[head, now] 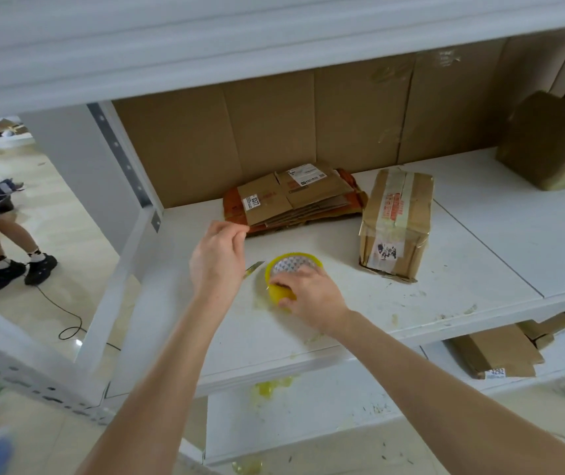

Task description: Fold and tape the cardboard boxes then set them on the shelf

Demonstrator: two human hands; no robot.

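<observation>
Since folding has to start from a flat blank, the stack of flattened boxes lies mid-frame on the white shelf. The left hand reaches to its lower left corner with thumb and forefinger pinched together there, apparently to peel off the top piece; whether only 1 layer is caught I cannot tell. Just below the stack, the right hand curls its fingers over the near rim of the yellow tape roll, likely keeping it ready for sealing. A thin blade-like strip, perhaps a cutter, lies between the 2 hands. Right of the roll stands 1 taped box, seemingly finished and parked on the shelf.

The top blank carries a white label reading "0377" and a shipping label too small to read. The taped box shows red print and a sticker, both illegible. Further out, a larger box sits at upper right, loose flat cardboard at lower right bears a tag ending "292", and a bystander's legs stand at the left edge
</observation>
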